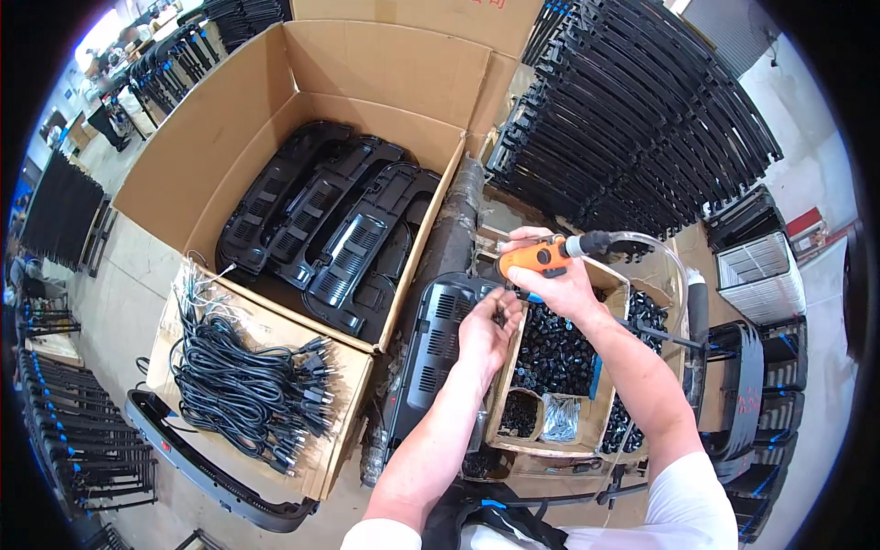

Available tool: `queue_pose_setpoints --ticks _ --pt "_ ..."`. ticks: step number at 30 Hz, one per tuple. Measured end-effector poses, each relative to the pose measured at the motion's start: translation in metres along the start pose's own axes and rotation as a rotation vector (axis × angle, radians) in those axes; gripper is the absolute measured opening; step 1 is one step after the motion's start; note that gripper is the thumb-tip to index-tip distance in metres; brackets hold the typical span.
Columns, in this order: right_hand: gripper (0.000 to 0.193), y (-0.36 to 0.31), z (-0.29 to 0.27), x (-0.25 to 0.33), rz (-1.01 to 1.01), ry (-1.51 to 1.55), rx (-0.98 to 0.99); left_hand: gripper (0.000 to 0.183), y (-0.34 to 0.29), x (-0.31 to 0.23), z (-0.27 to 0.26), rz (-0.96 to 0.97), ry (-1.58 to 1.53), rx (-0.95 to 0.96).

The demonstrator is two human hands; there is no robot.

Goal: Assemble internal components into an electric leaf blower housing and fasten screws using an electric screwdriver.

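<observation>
While right hand (563, 282) grips driver (535, 259) just beside left hand (484, 335), slip could nick its curled fingers or panel (430, 344) alongside; can't tell if they're pinching anything.

At centre, a black panel (426, 367) is being partly covered by the left hand (489, 330) and forearm (426, 449). At the top edge, a cardboard flap (403, 9) is being cut off; below, a white sleeve (692, 504), likewise. At upper left, a distant person (103, 121) is being blurred.
</observation>
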State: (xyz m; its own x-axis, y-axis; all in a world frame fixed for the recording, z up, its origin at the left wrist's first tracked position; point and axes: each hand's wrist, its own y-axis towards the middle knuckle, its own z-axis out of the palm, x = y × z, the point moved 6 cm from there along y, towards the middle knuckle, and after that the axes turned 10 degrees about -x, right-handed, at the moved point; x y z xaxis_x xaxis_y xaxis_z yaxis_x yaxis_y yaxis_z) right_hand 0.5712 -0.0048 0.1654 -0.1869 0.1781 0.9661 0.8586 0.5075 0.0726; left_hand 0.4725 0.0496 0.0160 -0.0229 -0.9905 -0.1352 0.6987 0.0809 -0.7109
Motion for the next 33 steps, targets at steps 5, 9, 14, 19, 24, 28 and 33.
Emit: queue_pose_setpoints --ticks 5,9,14,19,24,28,33 --pt "0.049 0.015 0.012 -0.008 0.007 -0.049 0.006 0.030 -0.019 0.015 -0.019 -0.049 0.113 0.035" --pt "0.048 0.019 0.021 -0.014 0.044 -0.033 0.004 0.029 -0.027 0.021 -0.036 -0.059 0.232 0.046" --pt "0.044 0.026 0.032 -0.020 -0.041 -0.149 0.070 0.022 -0.021 0.028 -0.050 -0.012 0.291 0.124" --pt "0.037 0.030 0.039 -0.017 -0.099 -0.235 0.109 0.020 -0.018 0.032 -0.059 0.001 0.244 0.059" --pt "0.033 0.033 0.037 -0.021 -0.048 -0.257 0.164 0.022 -0.024 0.030 -0.054 0.019 0.148 -0.038" --pt "0.031 0.032 0.038 -0.016 -0.070 -0.216 0.123 0.022 -0.022 0.023 -0.056 0.028 0.121 -0.052" --pt "0.032 0.030 0.036 -0.024 -0.029 -0.200 0.123 0.028 -0.022 0.012 -0.052 0.002 0.129 -0.120"
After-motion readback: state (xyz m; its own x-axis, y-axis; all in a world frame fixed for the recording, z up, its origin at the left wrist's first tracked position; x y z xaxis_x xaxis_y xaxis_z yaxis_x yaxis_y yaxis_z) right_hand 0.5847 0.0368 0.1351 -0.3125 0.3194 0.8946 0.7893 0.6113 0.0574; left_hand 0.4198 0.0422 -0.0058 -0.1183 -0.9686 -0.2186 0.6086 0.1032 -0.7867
